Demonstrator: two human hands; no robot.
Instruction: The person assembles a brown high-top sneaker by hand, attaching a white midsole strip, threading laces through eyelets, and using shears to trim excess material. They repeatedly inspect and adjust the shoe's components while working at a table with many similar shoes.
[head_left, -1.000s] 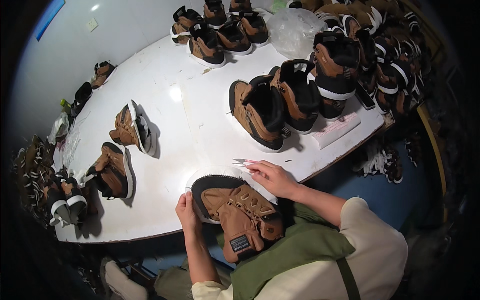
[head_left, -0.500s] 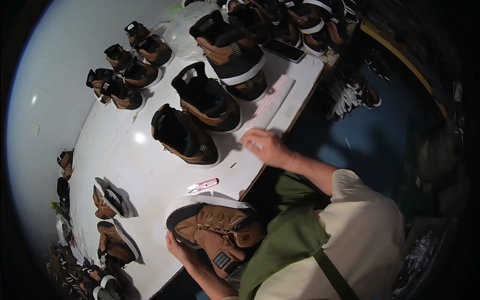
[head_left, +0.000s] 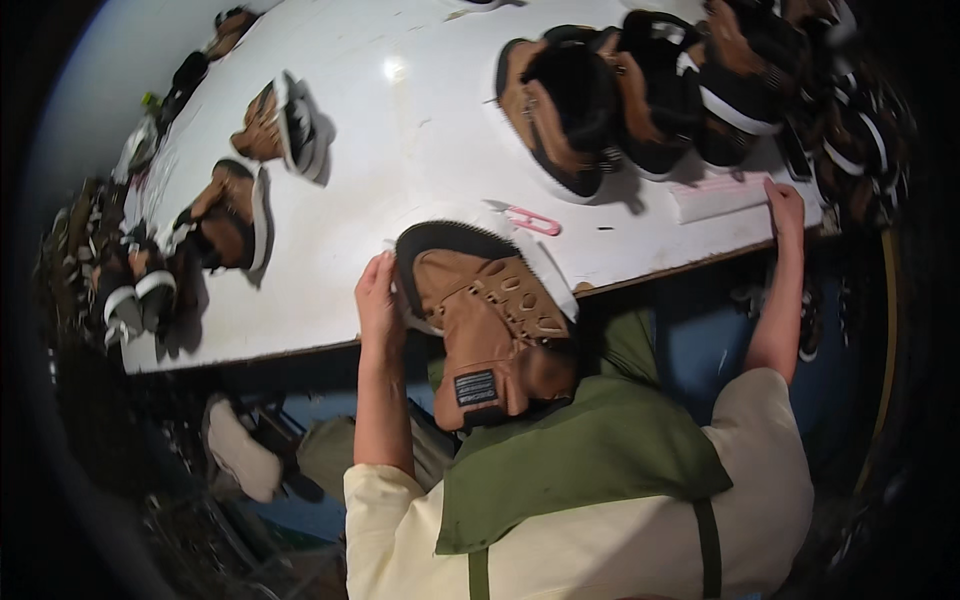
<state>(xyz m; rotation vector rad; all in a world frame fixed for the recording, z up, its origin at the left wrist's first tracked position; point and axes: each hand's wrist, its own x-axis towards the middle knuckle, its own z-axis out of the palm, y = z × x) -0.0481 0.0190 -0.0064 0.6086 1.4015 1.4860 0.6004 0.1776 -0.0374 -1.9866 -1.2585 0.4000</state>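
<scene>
A brown and black high-top shoe (head_left: 470, 330) with a white sole rests across the table's near edge and my green apron, its toe pointing away from me. My left hand (head_left: 380, 305) grips the sole's left side near the toe. Far to the right, my right hand (head_left: 786, 212) has its fingers closed on the right end of a white sheet with pink print (head_left: 722, 198); the fingertips are partly hidden. Pink-handled thread snips (head_left: 535, 221) lie just beyond the shoe.
Several brown and black shoes (head_left: 565, 110) stand at the back right, beside a dark phone (head_left: 793, 152). Two small shoes (head_left: 235, 215) lie on the left of the white table (head_left: 400, 150). More shoes (head_left: 140, 290) crowd its left end.
My view has swung right, so the table now lies straighter ahead. My right hand has moved from the sheet's near end to its far end. The left hand stays on the shoe.
</scene>
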